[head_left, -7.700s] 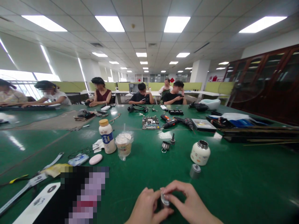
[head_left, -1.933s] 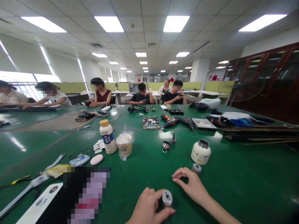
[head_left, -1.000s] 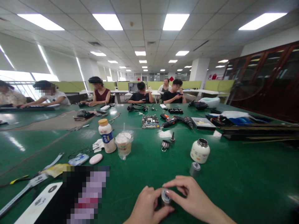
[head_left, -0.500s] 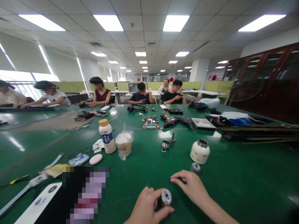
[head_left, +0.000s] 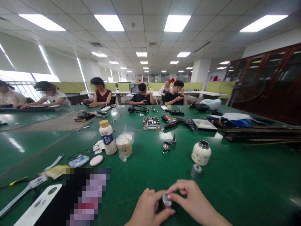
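Near the bottom centre, a small metal cylinder [head_left: 166,202] stands upright on the green table [head_left: 141,175]. My left hand [head_left: 150,208] grips its side between thumb and fingers. The fingertips of my right hand [head_left: 185,196] are pinched at the cylinder's top and cover part of it; whether they hold a small piece is hidden. A second metal cylinder [head_left: 196,171] stands beyond my right hand, in front of a white jar with an open metal mouth [head_left: 201,153]. Farther off lie a small metal part with a ring [head_left: 166,147] and a dark pointed part [head_left: 173,140].
A bottle [head_left: 108,138], a wrapped cup [head_left: 125,146] and a pink oval object [head_left: 96,160] stand left of centre. Behind are a circuit board [head_left: 151,123] and power drills [head_left: 185,122]. Several people sit across the table. Long thin rods [head_left: 261,131] lie at right.
My right hand has moved left and down onto the top of the cylinder, uncovering more of the second cylinder. My left hand keeps its grip in the same place.
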`<action>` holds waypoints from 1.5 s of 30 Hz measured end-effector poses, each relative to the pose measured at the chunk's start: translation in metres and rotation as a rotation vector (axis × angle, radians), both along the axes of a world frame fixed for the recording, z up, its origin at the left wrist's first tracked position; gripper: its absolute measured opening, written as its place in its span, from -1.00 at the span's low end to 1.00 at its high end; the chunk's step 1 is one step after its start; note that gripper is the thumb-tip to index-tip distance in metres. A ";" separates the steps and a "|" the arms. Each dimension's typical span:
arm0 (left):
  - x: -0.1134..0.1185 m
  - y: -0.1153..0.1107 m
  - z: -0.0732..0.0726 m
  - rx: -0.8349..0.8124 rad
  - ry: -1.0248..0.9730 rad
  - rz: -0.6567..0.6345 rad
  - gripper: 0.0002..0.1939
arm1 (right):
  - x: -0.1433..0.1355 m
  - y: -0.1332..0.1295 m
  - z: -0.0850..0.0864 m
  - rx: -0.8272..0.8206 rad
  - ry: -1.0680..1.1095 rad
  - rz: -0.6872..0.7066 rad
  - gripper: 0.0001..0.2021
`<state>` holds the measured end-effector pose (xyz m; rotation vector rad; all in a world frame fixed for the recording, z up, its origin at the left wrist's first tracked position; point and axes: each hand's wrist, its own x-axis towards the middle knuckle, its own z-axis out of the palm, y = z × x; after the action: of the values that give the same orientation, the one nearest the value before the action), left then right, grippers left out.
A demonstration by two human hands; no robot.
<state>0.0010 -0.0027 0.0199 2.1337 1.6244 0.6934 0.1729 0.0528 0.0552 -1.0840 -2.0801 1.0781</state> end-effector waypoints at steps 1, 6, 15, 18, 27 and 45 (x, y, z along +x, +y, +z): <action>0.000 0.000 0.000 0.003 -0.002 -0.004 -0.67 | -0.001 -0.002 0.000 -0.004 -0.004 0.007 -0.91; 0.000 0.000 0.001 0.003 -0.012 0.000 -0.67 | -0.001 -0.004 -0.004 0.019 -0.034 -0.003 -0.90; 0.000 0.000 -0.002 0.033 -0.030 0.011 -0.66 | 0.003 0.002 -0.008 0.196 -0.064 -0.107 -0.52; 0.000 -0.001 -0.002 0.016 0.003 0.021 -0.67 | 0.005 0.001 0.001 0.111 -0.072 0.060 -0.67; 0.002 -0.001 0.006 -0.055 0.047 0.025 -0.64 | 0.001 0.006 -0.005 0.098 -0.040 -0.021 -0.83; 0.001 0.000 0.003 -0.074 0.027 0.013 -0.62 | 0.003 0.016 -0.012 0.051 -0.041 -0.053 -0.78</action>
<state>0.0019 -0.0025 0.0224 2.0905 1.6527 0.6010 0.1763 0.0684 0.0433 -1.1386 -2.0874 0.9797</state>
